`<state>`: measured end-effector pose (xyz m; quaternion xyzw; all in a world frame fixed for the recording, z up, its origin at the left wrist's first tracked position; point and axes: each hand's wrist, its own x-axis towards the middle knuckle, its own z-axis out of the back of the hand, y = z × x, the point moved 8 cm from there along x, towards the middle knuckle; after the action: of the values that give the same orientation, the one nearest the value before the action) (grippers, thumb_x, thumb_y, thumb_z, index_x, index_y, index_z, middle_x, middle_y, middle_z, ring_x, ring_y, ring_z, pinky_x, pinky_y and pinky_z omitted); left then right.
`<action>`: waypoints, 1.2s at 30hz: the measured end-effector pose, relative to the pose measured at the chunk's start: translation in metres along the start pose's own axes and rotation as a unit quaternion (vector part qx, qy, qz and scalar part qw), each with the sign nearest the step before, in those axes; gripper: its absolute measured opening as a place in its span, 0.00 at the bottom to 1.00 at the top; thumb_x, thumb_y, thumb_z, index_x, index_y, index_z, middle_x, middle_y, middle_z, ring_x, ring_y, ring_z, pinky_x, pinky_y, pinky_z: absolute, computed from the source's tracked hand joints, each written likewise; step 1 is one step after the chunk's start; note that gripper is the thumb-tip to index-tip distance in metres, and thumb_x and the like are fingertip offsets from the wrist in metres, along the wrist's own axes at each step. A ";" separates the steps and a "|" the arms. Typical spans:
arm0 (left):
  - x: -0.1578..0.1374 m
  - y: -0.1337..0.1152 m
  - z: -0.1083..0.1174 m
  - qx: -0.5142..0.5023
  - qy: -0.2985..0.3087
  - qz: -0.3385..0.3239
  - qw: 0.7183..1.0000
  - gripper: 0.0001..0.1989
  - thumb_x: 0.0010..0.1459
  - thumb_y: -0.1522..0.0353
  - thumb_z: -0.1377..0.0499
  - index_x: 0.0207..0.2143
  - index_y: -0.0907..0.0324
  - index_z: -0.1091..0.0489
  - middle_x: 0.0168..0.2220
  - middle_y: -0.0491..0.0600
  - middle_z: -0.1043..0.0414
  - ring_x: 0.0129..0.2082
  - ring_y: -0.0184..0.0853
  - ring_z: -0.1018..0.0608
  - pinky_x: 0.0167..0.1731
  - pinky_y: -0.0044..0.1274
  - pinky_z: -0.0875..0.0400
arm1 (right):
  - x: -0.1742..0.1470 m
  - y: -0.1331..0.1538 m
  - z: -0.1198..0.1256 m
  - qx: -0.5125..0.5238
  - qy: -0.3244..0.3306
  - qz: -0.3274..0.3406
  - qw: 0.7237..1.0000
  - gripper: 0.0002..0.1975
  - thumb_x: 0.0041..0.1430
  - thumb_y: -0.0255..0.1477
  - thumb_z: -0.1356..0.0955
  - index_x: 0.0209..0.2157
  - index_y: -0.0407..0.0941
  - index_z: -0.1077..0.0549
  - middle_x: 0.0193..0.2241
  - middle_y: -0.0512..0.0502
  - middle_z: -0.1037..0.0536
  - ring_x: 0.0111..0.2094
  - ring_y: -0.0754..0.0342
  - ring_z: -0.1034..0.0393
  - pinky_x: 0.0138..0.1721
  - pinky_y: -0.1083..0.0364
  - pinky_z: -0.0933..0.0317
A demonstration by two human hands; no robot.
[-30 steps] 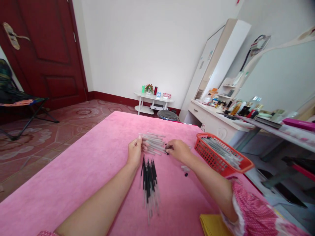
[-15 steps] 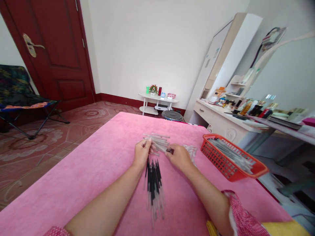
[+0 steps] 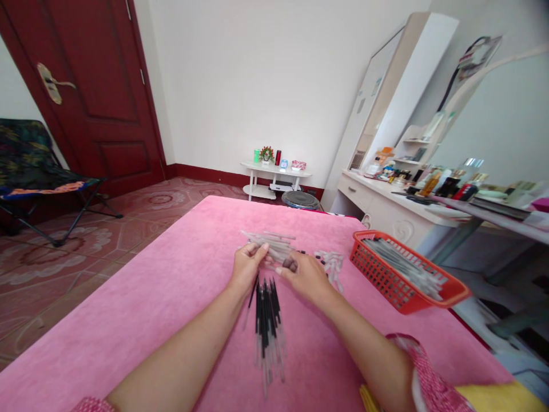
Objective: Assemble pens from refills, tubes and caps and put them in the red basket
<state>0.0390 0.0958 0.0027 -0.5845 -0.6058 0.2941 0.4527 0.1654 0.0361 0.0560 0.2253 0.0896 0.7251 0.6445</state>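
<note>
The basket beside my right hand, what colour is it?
Red-orange, a plastic mesh basket; the head view shows it clearly.

Pink cloth point(image 3: 150, 309) is covering the table; black refills point(image 3: 266, 312) are lying beside clear tubes point(image 3: 274, 245); red basket point(image 3: 386, 280); dark-red door point(image 3: 94, 97).

Head-worn camera looks forward and down; pink table point(image 3: 128, 320) close.

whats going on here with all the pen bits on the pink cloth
A person works with both hands at a pink table. The left hand and right hand meet over a pile of clear pen tubes, fingers on them. A bundle of black refills lies between the forearms. A red basket of more parts sits to the right.
</note>
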 end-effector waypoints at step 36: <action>-0.002 0.000 0.001 -0.050 -0.007 0.012 0.999 0.14 0.46 0.62 0.36 0.31 0.65 0.28 0.20 0.47 0.29 0.20 0.32 0.26 0.23 0.25 0.27 | -0.038 0.023 -0.030 -0.078 0.143 -0.042 0.986 0.17 0.40 0.42 0.31 0.27 0.42 0.25 0.24 0.44 0.26 0.23 0.53 0.34 0.22 0.59 0.48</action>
<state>0.0373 0.0936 0.0021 -0.6117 -0.6157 0.2733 0.4149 0.1336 0.0006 0.0313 0.0643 0.1329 0.7266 0.6710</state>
